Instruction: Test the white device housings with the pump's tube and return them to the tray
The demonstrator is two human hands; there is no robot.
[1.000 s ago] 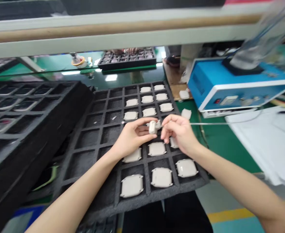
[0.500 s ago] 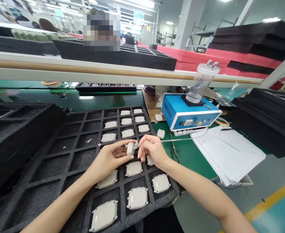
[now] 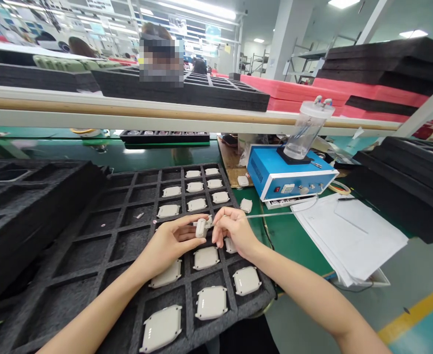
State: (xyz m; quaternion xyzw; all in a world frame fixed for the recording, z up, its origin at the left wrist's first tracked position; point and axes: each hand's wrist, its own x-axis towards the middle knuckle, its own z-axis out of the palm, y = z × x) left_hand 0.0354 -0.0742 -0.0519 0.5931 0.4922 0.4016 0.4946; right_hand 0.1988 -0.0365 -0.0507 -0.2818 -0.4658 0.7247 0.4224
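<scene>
Pinching a white casing [image 3: 201, 227] in our left hand [image 3: 168, 243] above the foam tray [image 3: 102, 246], our right hand [image 3: 234, 230] grips a thin tube [image 3: 275, 214] against it.

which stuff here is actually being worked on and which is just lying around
In hand:
- white casing, held by the left hand
- thin tube, pinched by the right hand at the casing
- foam tray of white casings under the hands

Lying about:
- blue control box
- paper stack
- loose casing on the green bench
- black foam stacks
</scene>
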